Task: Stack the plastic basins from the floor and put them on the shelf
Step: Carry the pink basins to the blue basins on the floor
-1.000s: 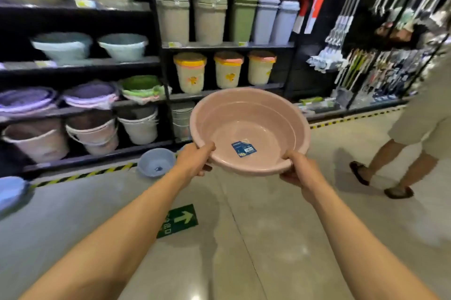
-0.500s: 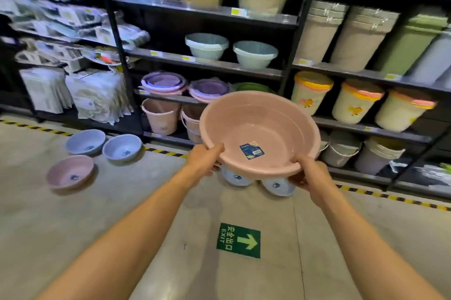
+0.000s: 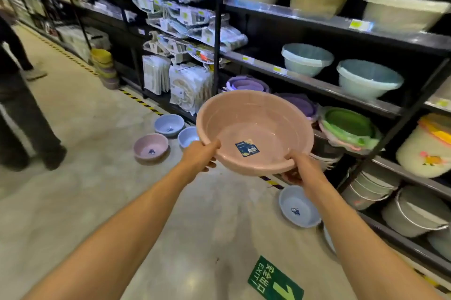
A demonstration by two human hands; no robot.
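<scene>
Shop aisle: pink basin [image 3: 253,128] between left hand [image 3: 199,159] and right hand [image 3: 303,170]

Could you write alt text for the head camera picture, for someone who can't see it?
Two bare hands, left hand and right hand, hold a pink plastic basin by its near rim in a shop aisle. On the floor beyond lie a small pink basin and three blue basins, beside dark shelves stocked with tubs and buckets.

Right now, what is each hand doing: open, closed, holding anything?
Left hand: closed on the near-left rim of the pink basin.
Right hand: closed on the same basin's near-right rim.
</scene>
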